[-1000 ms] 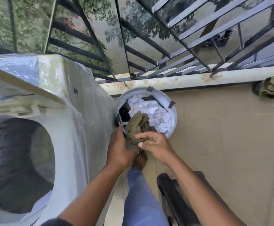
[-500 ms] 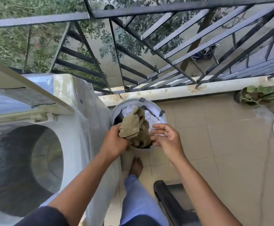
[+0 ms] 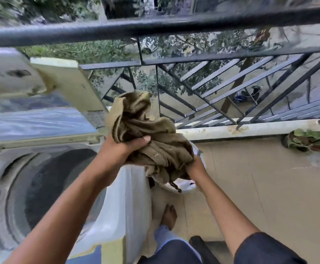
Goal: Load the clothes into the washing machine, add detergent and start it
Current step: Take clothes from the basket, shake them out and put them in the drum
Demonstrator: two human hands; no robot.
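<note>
Lifted clear of the round white laundry basket [image 3: 188, 187] since half a second ago, and now held up level with the rim of the white top-loading washing machine [image 3: 117, 197]: crumpled olive-green cloth garment [image 3: 151, 138], bunched in both hands. Left hand [image 3: 121, 147] clamped on the garment's near-left side, thumb pressed across the folds, nearer the machine than before. Right hand [image 3: 194, 166] no longer apart with fingers spread but closed under the garment's lower right edge, fingers hidden in the cloth. Hands a little apart, joined only by the bundle. Garment just right of the machine's dark round drum opening [image 3: 46, 191], above the machine's right side panel, not yet over the opening. Machine lid [image 3: 69, 82] raised and tilted back behind the drum. Basket on the tan tiled floor [image 3: 260, 178] tight against the machine's right side, mostly hidden beneath the garment, a strip of white cloth showing inside. Bare foot [image 3: 168, 216] on the floor right of the machine. Black metal balcony railing [image 3: 174, 29] beyond the machine; potted green plant [image 3: 306, 139] far right of it.
</note>
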